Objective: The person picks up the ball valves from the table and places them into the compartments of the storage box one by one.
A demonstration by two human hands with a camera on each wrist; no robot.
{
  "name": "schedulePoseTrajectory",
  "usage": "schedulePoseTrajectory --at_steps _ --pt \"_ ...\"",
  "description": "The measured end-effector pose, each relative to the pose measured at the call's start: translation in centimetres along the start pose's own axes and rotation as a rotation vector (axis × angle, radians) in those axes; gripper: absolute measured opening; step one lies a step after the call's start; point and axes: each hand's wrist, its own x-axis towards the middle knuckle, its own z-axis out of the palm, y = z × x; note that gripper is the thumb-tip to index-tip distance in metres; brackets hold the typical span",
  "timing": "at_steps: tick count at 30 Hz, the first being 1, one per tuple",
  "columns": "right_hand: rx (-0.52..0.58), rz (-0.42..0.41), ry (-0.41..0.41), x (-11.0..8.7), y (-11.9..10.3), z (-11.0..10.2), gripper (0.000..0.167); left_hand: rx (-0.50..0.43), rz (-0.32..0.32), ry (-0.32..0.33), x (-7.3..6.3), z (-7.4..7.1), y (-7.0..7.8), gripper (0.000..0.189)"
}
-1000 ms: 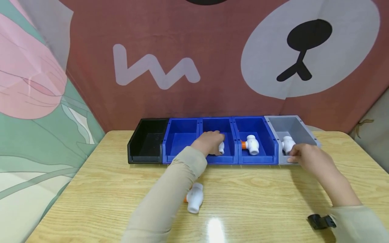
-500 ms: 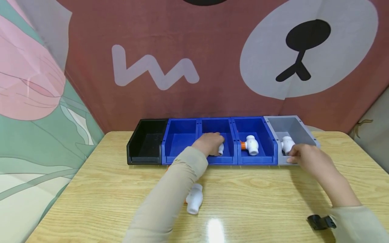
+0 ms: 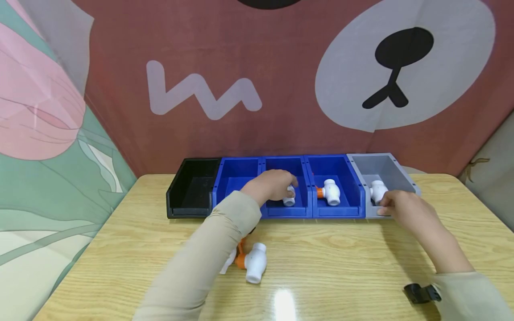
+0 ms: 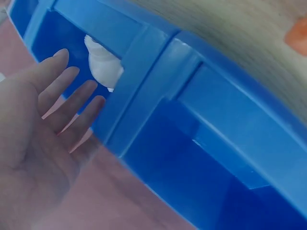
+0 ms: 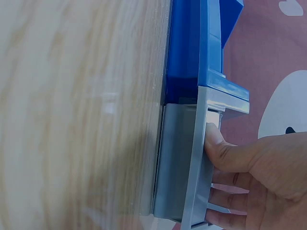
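Observation:
My left hand (image 3: 273,185) is over the middle blue bin (image 3: 287,213), beside a white plastic ball valve (image 3: 289,200) lying in it. The left wrist view shows the fingers (image 4: 72,98) spread and extended, apart from that valve (image 4: 103,64). My right hand (image 3: 409,209) rests at the front of the grey bin (image 3: 395,171), its thumb on the front rim and its fingers loosely extended. Right by its fingertips lies another white valve (image 3: 377,191), partly covered by the hand in the right wrist view.
The right blue bin (image 3: 341,213) holds a white valve (image 3: 331,192) with an orange handle. A blue bin (image 3: 241,167) and a black bin (image 3: 190,213) stand to the left. On the wooden table (image 3: 329,267) lie a valve (image 3: 255,264) and another partly hidden valve (image 3: 228,262) by my left sleeve.
My left hand has let go of the valve in the middle bin and shifted slightly left, its fingers spreading. More of the valves on the table now shows. My right hand stays put.

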Motion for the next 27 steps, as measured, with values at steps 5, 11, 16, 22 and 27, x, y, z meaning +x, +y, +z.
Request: schedulePoseTrajectory --at_steps 5,11,16,22,27 --pt "0.002 -0.011 0.01 0.1 0.0 0.1 0.013 0.039 0.036 0.01 -1.1 -0.2 0.6 0.037" --pt "-0.003 -0.01 0.011 0.0 0.1 0.1 0.013 0.205 0.07 0.114 -2.9 -0.4 1.8 0.034" --pt "-0.003 -0.007 0.007 0.0 0.1 0.1 0.012 0.25 0.061 0.216 -4.4 -0.4 2.2 0.028" --pt "0.001 -0.011 0.012 0.1 0.2 0.1 0.013 0.161 0.082 0.24 -6.0 0.2 2.5 0.026" --pt "0.003 -0.013 0.012 0.1 0.2 0.1 0.012 0.125 0.123 0.231 -7.3 1.2 2.7 0.026"
